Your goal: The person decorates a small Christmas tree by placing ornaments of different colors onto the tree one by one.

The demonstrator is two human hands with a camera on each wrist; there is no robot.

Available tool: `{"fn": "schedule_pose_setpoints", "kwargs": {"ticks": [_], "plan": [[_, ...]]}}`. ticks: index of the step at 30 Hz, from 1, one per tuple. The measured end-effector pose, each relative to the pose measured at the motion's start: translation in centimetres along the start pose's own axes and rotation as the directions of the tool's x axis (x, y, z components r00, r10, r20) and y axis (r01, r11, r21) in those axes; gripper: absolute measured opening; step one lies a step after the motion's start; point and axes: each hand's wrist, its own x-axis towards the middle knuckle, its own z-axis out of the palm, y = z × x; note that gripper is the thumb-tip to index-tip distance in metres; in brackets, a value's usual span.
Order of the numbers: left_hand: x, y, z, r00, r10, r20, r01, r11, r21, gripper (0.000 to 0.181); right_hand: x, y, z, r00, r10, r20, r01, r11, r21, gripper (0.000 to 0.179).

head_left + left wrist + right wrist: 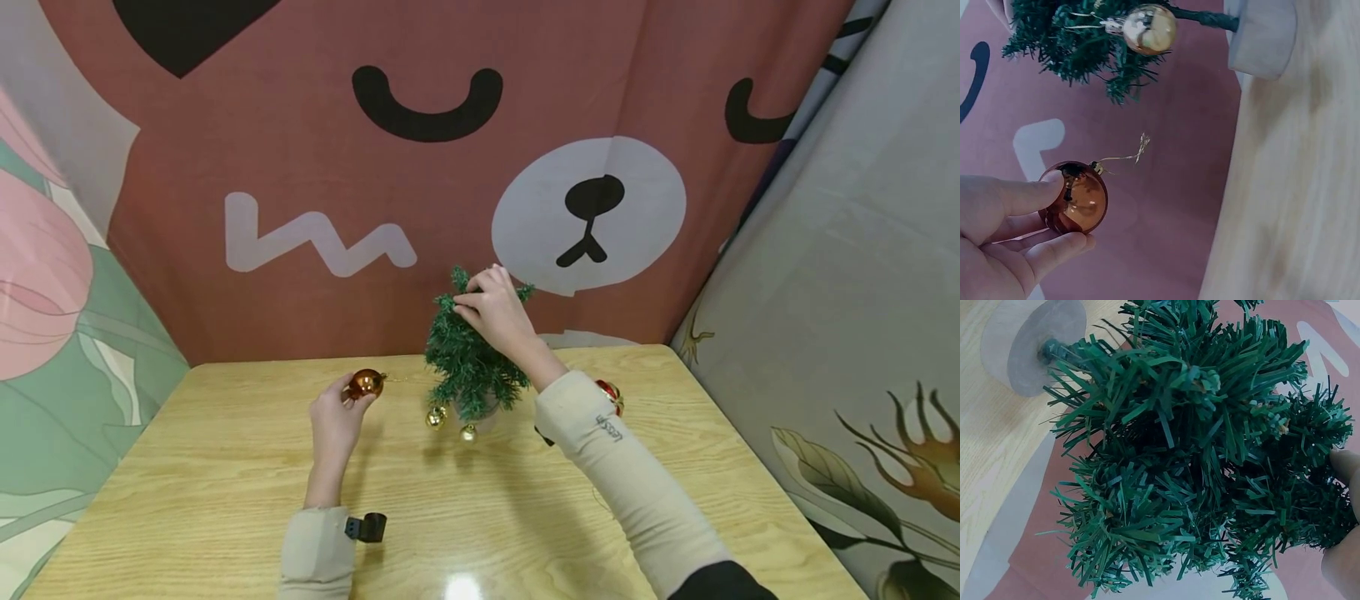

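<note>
Copper-coloured, mirror-glossy: one round bauble (367, 382), with a small gold cap and a loop of thin gold cord (1141, 150). Location: left of centre in the head view, above the tabletop's back part. Your left hand (337, 421) has it clamped between thumb and fingers, the cap facing the tree.

Green, bristly: one small artificial tree (465, 354), centre of the head view, dense with narrow needles, on a pale grey round base (1264, 37). Your right hand (497, 312) is at its top, thumb and fingers among the branch tips; you cannot tell whether they close on a twig.

Gold, shiny: two small balls, a left one (436, 417) and a right one (468, 432), at the tree's lower edge.

Red with gold: one ornament (611, 396), right of centre, partly behind your right sleeve (637, 483), which is cream with dark lettering.

Surface: one table (210, 483), light yellow wood grain, a bright reflection at the bottom centre.

Room: a brick-pink backdrop (300, 150) with a cartoon face, across the top; a floral cloth (37, 275), pink and green, at left; a grey cloth (810, 250) with plant prints, at right.
</note>
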Motion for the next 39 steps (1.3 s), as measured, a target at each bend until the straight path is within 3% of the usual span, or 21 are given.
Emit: {"fn": "schedule_pose_setpoints", "kwargs": {"ticks": [8,18,25,39], "plan": [[-0.3,1.3,-0.4,1.000,0.021,-0.005,-0.021,0.999,-0.043,0.046,0.0,0.0,-0.1,1.000,0.004,0.003,-0.004,1.000,0.002,0.014],[-0.3,2.6,-0.7,0.996,0.074,-0.055,-0.078,0.994,-0.081,0.044,0.0,0.0,0.0,1.000,0.007,0.006,-0.007,1.000,0.004,0.014],[-0.1,3.5,-0.8,0.997,0.064,-0.047,-0.069,0.991,-0.115,0.047,0.0,0.1,0.1,1.000,0.009,0.002,-0.009,1.000,0.003,0.015],[-0.3,5.3,-1.1,0.994,0.105,-0.043,-0.110,0.985,-0.134,0.050,-0.1,0.2,0.1,1.000,0.010,-0.001,-0.010,1.000,0.002,0.015]]}}
